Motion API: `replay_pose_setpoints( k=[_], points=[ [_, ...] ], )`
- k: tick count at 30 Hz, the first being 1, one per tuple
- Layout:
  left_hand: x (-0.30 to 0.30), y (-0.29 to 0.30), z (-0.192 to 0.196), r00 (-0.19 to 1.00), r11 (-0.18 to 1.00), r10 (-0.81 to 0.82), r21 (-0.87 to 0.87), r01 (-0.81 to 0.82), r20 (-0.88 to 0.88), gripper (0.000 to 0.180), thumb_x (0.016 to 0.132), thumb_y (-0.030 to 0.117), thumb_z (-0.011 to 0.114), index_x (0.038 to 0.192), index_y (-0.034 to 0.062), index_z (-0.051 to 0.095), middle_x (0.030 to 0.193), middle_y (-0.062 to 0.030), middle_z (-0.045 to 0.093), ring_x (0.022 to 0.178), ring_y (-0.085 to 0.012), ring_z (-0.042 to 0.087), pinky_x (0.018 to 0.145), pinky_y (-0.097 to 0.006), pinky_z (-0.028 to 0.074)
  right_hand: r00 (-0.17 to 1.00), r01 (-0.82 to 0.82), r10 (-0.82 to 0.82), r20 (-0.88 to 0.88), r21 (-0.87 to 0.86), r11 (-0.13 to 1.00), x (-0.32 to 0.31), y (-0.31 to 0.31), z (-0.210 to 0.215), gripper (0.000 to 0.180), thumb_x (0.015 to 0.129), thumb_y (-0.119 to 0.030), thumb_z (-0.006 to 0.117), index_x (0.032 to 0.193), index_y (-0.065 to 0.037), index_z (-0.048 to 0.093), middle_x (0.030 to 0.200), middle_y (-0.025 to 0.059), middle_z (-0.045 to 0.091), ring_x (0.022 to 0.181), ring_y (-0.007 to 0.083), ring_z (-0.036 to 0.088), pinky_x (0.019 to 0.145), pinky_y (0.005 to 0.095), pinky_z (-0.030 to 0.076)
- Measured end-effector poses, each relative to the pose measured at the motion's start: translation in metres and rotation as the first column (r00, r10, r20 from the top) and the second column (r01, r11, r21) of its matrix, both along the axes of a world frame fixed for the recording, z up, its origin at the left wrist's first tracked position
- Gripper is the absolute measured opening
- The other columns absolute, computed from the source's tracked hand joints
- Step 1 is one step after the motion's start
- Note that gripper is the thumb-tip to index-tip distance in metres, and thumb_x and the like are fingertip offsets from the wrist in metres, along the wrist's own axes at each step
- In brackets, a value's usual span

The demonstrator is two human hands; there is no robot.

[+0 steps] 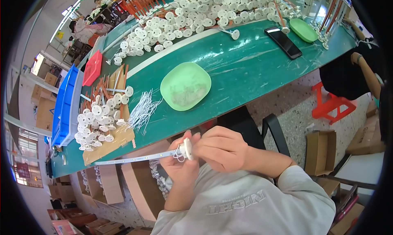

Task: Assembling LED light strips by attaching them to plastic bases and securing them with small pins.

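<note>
In front of my chest, my left hand (180, 161) is closed around the end of a flat pale strip with small light spots (137, 159), which looks like an LED strip. A round white cap (188, 149) sits at that end, and a thin white cord (178, 155) loops beside it. My right hand (221, 149) has its fingers pinched at the outer face of the cap; whether it also grips something small there is hidden. Nearest on the table are a bundle of white cords (143, 110) and a pale green tray (180, 73) with small greyish bits in it.
Capped strips (98, 118) lie on cardboard at the left, by a blue bin (63, 108) and a red tray (93, 68). A large heap of them (184, 14) fills the back. A phone (283, 42) and second green tray (303, 30) lie right, near another person's arm (369, 77).
</note>
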State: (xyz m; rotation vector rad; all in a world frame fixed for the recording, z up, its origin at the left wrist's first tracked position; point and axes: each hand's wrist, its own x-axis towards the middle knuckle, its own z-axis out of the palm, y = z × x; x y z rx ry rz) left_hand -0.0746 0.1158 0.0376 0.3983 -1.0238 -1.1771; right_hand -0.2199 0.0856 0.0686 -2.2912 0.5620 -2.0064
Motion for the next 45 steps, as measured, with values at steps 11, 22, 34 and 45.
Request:
replay_pose_setpoints(
  k=[11, 22, 34, 45],
  points=[
    [-0.011, -0.009, 0.010, 0.967, 0.975, -0.216, 0.022, 0.221, -0.132, 0.063, 0.081, 0.020, 0.076, 0.132, 0.0026, 0.043, 0.136, -0.0177, 0.051, 0.124, -0.0313, 0.052, 0.104, -0.041, 0.046, 0.997, 0.079, -0.079, 0.006, -0.053, 0.995, -0.006, -0.006, 0.004, 0.022, 0.064, 0.009, 0.067, 0.084, 0.002, 0.066, 0.081, 0.0106, 0.064, 0.065, 0.0242, 0.058, 0.055, 0.0294, 0.050],
    [-0.016, -0.001, 0.008, 0.910, 0.945, -0.279, 0.081, 0.317, -0.305, 0.059, 0.079, 0.015, 0.078, 0.129, 0.0013, 0.048, 0.134, -0.0190, 0.053, 0.124, -0.0351, 0.052, 0.105, -0.046, 0.045, 0.994, 0.004, -0.004, 0.112, 0.006, 1.000, -0.014, 0.000, -0.008, 0.022, 0.064, 0.009, 0.069, 0.085, 0.003, 0.066, 0.080, 0.0106, 0.065, 0.062, 0.0232, 0.057, 0.053, 0.0286, 0.049],
    [-0.012, -0.005, -0.003, 0.867, 0.915, -0.347, 0.072, 0.396, -0.358, 0.066, 0.075, 0.022, 0.082, 0.126, 0.0022, 0.046, 0.136, -0.0187, 0.051, 0.125, -0.0336, 0.051, 0.106, -0.044, 0.044, 0.980, -0.038, 0.045, 0.192, -0.041, 0.998, -0.005, -0.008, -0.023, 0.023, 0.063, 0.011, 0.067, 0.085, 0.005, 0.068, 0.081, 0.0119, 0.065, 0.061, 0.0219, 0.055, 0.050, 0.0267, 0.045],
    [0.000, -0.004, -0.014, 0.942, 0.949, -0.251, 0.136, 0.285, -0.223, 0.064, 0.077, 0.020, 0.080, 0.128, -0.0012, 0.048, 0.133, -0.0217, 0.053, 0.122, -0.0347, 0.054, 0.106, -0.046, 0.044, 0.994, 0.095, -0.087, 0.074, -0.118, 0.988, 0.000, -0.012, -0.031, 0.014, 0.065, 0.005, 0.065, 0.079, 0.005, 0.066, 0.076, 0.0097, 0.062, 0.059, 0.0219, 0.056, 0.048, 0.0272, 0.047]
  ],
)
